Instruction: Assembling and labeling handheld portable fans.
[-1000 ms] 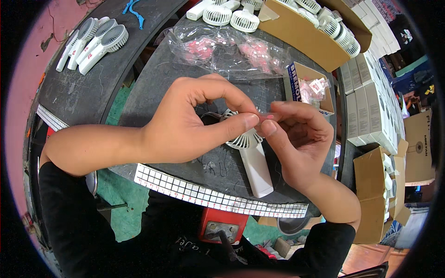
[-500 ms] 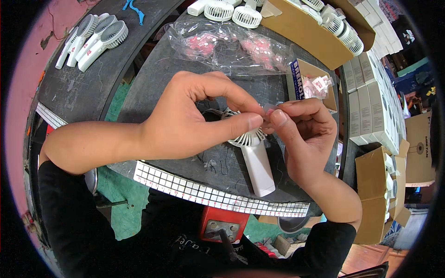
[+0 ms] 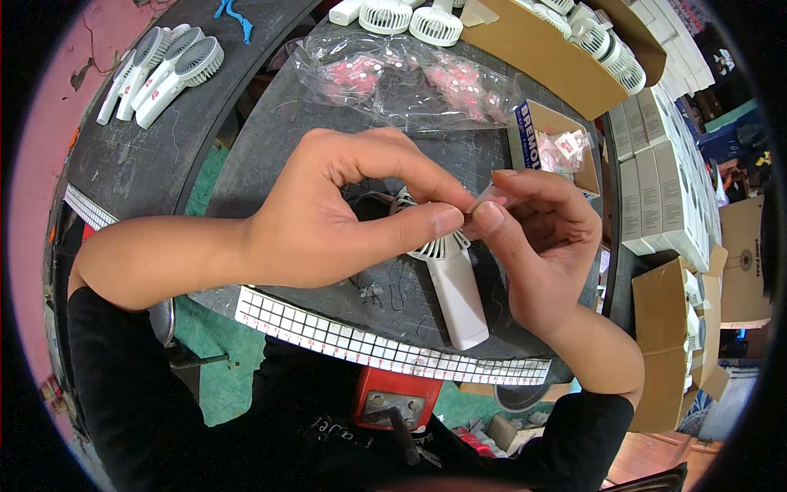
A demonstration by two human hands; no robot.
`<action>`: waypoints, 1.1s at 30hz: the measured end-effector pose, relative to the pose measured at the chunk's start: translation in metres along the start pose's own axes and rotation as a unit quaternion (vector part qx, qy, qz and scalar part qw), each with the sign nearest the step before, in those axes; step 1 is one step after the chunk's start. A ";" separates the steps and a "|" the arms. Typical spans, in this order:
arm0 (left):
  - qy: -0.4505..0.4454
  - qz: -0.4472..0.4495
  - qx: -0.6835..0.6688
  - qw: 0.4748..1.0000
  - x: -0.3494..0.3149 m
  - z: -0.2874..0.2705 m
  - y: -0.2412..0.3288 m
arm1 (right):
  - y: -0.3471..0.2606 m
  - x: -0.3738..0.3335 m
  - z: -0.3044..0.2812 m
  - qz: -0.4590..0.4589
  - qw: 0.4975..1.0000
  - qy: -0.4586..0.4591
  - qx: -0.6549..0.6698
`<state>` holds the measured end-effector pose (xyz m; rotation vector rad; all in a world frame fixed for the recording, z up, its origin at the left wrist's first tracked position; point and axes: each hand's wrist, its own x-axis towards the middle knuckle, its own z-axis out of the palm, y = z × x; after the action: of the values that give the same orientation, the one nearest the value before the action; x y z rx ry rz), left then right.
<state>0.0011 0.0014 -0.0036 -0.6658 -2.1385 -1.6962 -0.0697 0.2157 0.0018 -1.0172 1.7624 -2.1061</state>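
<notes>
small clear piece [image 3: 492, 197] pinched between both hands above the white handheld fan [image 3: 453, 283] lying on the dark table [image 3: 270, 139] | clear bag of pink packets [image 3: 410, 82] behind; open cardboard box [image 3: 566, 148] at right; white boxes [image 3: 656, 172] stacked further right | left hand [image 3: 328, 221] closed, thumb and forefinger meeting at the piece | right hand [image 3: 545, 238] closed on it likewise

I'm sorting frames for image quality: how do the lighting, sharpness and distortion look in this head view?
Head view: even, soft light with only faint shadows under the left hand and right hand; both are sharp, as is the white handheld fan beneath them. The clear plastic bag shows mild glare. Fisheye distortion bends the worktable edge and the white boxes, and black vignetting fills the corners.
</notes>
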 end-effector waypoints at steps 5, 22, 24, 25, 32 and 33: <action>-0.001 0.000 0.007 1.000 0.001 0.000 -0.001 | 0.001 0.000 -0.001 0.003 1.000 -0.001 0.010; 0.016 -0.004 0.026 1.000 0.001 0.003 0.000 | 0.003 0.000 0.000 -0.011 1.000 0.006 0.003; 0.015 -0.006 0.031 0.999 0.002 0.003 0.001 | 0.003 0.000 -0.001 -0.033 0.999 -0.003 -0.010; 0.014 -0.007 0.035 0.999 0.002 0.002 0.001 | 0.002 0.000 -0.001 -0.033 0.999 -0.004 -0.010; 0.023 0.005 0.026 0.999 0.000 0.004 -0.001 | 0.001 -0.001 0.001 -0.049 0.999 -0.008 -0.017; 0.022 0.000 0.019 1.000 0.000 0.004 0.000 | 0.001 -0.001 0.002 -0.052 0.998 -0.007 -0.021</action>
<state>0.0013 0.0051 -0.0047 -0.6119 -2.1339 -1.6500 -0.0685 0.2145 0.0006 -1.1550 1.7915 -2.1244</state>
